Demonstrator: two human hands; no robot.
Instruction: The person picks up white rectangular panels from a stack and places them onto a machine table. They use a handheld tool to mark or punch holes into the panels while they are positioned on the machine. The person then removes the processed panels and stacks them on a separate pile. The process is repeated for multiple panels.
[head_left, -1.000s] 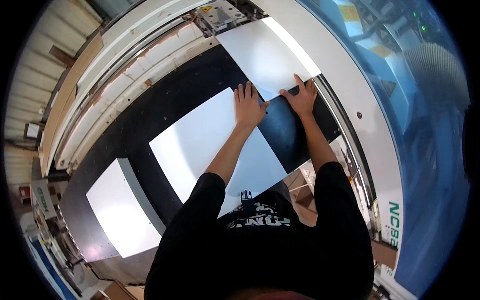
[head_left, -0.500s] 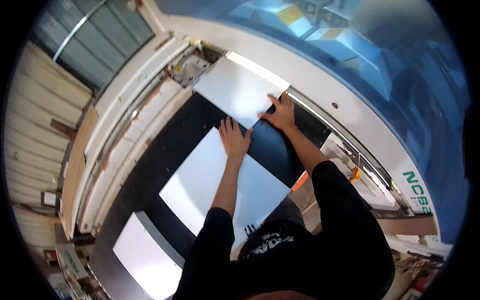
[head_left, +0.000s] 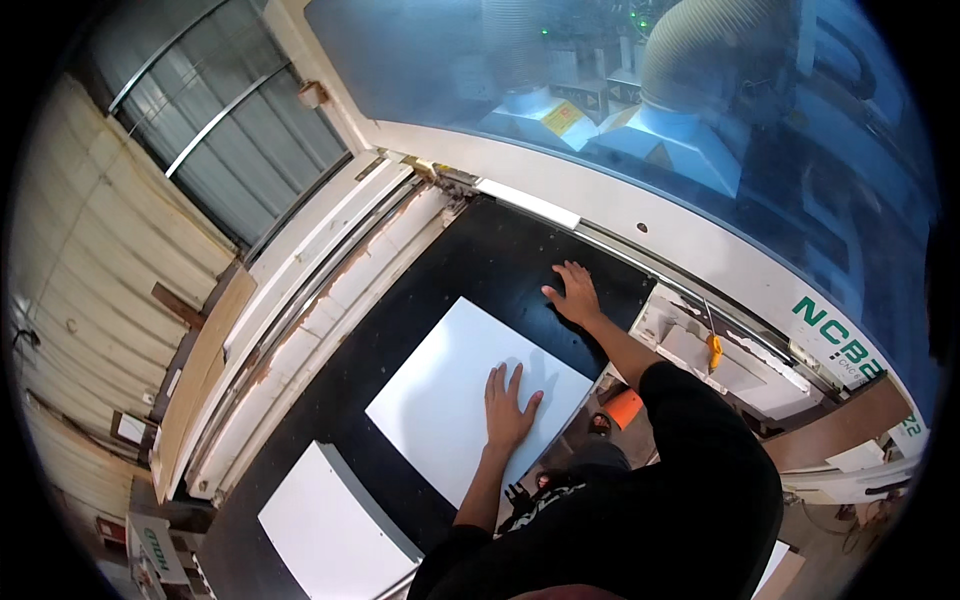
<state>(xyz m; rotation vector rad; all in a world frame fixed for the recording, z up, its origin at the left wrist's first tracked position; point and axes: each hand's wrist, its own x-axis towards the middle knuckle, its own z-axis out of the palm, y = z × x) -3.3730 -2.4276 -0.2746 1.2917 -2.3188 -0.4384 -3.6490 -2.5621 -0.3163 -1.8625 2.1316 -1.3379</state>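
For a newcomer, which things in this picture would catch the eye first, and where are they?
Probably the large, blue, see-through machine cover across the upper right. Then the flat white rectangular panel on the black tabletop, mid-picture, under the spread left hand, and the thicker white slab at lower left.

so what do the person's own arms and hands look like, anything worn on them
The left hand and right hand are bare, with no gloves, rings or watch visible. Loose, black sleeves cover the upper arms and end near the elbows, leaving the forearms uncovered. No markings show on the sleeves.
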